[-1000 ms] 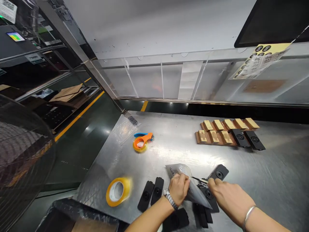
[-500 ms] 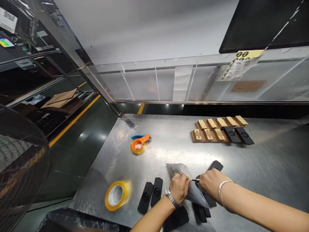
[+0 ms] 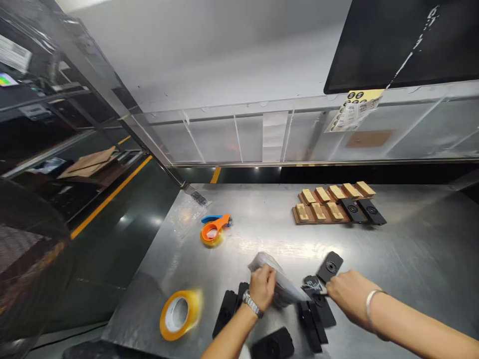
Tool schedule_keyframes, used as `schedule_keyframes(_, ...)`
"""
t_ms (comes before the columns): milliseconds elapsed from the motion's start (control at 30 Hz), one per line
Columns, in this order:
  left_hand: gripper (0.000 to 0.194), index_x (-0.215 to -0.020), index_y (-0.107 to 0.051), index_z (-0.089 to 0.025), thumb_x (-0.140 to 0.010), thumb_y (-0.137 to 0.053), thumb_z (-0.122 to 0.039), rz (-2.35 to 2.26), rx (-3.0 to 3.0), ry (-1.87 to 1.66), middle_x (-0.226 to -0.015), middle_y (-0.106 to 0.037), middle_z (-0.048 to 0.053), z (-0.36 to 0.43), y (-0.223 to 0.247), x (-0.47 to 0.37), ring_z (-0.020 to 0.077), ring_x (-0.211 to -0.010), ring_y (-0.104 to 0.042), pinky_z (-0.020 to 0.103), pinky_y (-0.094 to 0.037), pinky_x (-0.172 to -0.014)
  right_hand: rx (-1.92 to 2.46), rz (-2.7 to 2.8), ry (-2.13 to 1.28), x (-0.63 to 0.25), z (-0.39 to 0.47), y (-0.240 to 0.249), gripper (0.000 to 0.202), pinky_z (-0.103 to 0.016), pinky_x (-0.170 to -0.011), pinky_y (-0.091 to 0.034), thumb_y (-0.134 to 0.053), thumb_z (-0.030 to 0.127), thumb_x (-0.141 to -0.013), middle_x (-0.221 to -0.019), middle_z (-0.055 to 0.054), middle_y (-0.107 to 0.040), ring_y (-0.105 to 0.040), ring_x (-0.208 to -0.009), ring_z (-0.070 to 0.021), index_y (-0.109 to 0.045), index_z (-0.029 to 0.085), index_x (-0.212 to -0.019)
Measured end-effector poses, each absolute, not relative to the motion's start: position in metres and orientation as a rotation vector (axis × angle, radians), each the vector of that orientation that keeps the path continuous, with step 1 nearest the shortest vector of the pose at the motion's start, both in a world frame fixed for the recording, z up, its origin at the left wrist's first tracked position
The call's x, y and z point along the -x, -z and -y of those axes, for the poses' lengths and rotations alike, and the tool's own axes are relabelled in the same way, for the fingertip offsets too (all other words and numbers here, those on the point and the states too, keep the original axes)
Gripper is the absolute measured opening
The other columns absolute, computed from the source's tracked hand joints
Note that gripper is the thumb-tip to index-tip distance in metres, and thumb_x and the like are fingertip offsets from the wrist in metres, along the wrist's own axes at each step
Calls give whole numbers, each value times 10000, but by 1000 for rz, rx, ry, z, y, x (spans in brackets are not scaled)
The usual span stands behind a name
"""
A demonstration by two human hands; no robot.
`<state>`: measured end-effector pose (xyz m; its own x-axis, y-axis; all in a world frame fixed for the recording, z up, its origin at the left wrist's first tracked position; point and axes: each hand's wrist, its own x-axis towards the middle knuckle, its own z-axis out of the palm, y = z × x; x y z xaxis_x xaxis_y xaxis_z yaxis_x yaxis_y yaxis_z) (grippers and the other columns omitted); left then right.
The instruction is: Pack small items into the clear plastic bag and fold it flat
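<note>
My left hand [image 3: 262, 286], with a watch at the wrist, is closed on the upper edge of a grey plastic bag [image 3: 286, 289]. To its right my right hand [image 3: 346, 295], wearing a bangle, is closed around a small thin object that sticks out to the left, too small to name. Just beyond its fingers lies a dark crumpled piece [image 3: 312, 283]. Several flat black parts lie around the hands, one [image 3: 330, 267] above the right hand and another [image 3: 273, 344] below the bag.
A yellow tape roll [image 3: 175, 315] lies at front left. Behind it is an orange tape dispenser [image 3: 216, 229] near a clear plastic bag [image 3: 184, 214]. Wooden racks [image 3: 324, 213] with light blocks and two black parts stand at the back right of the metal table [image 3: 239, 199].
The hands have moved apart, my left hand going left with the bag and my right hand going right. The camera view has shifted slightly.
</note>
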<state>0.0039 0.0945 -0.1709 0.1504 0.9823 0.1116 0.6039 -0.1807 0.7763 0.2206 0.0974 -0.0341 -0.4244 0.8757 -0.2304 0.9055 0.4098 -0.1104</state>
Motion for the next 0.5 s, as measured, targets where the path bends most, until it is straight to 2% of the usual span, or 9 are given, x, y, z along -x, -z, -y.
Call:
schedule_keyframes(100,195,-742,-570,-192,-870,-426,-227,-1493,-1819,-818,-564,-598,-10,-88,165,-5,136,-577,-585,231,-407,-543,-1618,-2456,284,-234,-110,23,127,-269,-458,-302,-517,87,-697,-529,-69,-640,-626,-481,-229,-599,179,-664)
schedule_keyframes(200,201,-782,-579,-196,-874,-408,-249,-1508,-1752,-778,-514,-553,-32,-84,158,-5,128,-542,-567,228,-400,-546,-1719,-2366,334,-240,-109,27,240,-271,-446,-246,-366,187,-858,-578,-86,-665,-639,-513,-259,-583,191,-756)
schedule_keyframes(333,134,-839,-578,-202,-810,-497,-305,-1590,-1655,-609,-558,-590,-32,-84,142,3,145,-580,-578,256,-411,-611,-1901,-2213,712,-239,-85,55,339,-282,-501,-284,-236,349,-922,-627,-55,-660,-639,-608,-266,-490,229,-732)
schedule_keyframes(400,147,-818,-585,-211,-780,-539,-346,-1666,-1655,-480,-537,-582,-38,-83,133,8,157,-576,-576,265,-396,-603,-2003,-2176,919,-236,-72,72,341,-295,-534,-320,-215,380,-921,-601,-28,-617,-610,-596,-242,-439,237,-708)
schedule_keyframes(500,180,-804,-618,-217,-808,-492,-344,-1650,-1625,-407,-484,-540,-50,-80,127,13,139,-490,-548,260,-384,-566,-2148,-2186,1358,-230,-59,95,333,-301,-570,-372,-246,437,-911,-574,14,-529,-554,-570,-196,-410,239,-699)
